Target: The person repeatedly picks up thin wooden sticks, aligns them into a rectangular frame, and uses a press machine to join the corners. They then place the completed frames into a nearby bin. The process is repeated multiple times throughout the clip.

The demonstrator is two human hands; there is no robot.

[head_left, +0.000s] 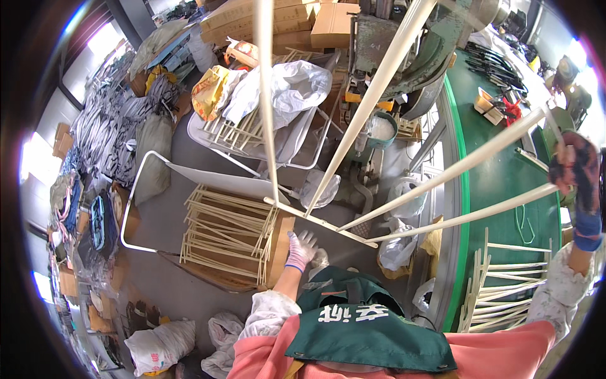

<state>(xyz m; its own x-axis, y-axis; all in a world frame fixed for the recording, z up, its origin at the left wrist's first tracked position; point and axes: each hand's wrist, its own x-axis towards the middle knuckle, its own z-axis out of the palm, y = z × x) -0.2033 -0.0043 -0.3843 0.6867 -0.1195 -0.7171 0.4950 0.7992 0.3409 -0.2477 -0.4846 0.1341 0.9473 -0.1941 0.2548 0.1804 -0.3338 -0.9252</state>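
while the green desk (505, 183) curves down the right side of the view, a grey-green machine (435, 44) stands at its far end, and cardboard boxes (278, 19) are stacked beyond that. on the floor to the left, a metal-framed cart (151, 183) holds a flat sheet of cardboard with a heap of cream rods (224, 234) lying across it in rough rows. past it another tray carries more rods under a crumpled white plastic bag (297, 85) and a yellow bag (211, 88).

four long cream rods (372, 95) fan upward and outward from one crossbar (322, 221) low in the middle, as one joined frame. the left hand (302, 249), in a white glove, is low beside the near end of that crossbar, fingers curled, resting against the edge of the cardboard; whether it pinches the crossbar itself i cannot tell. the right hand (576, 165), in a dark patterned glove with a blue cuff, is raised over the desk's right edge and closed around the outer ends of the two rods that reach toward the right.

near the front of the desk lies a small pile of short cream rods (505, 294), well apart from the right hand. farther back on the desk sit a small open box (486, 101) and a red tool (512, 108).
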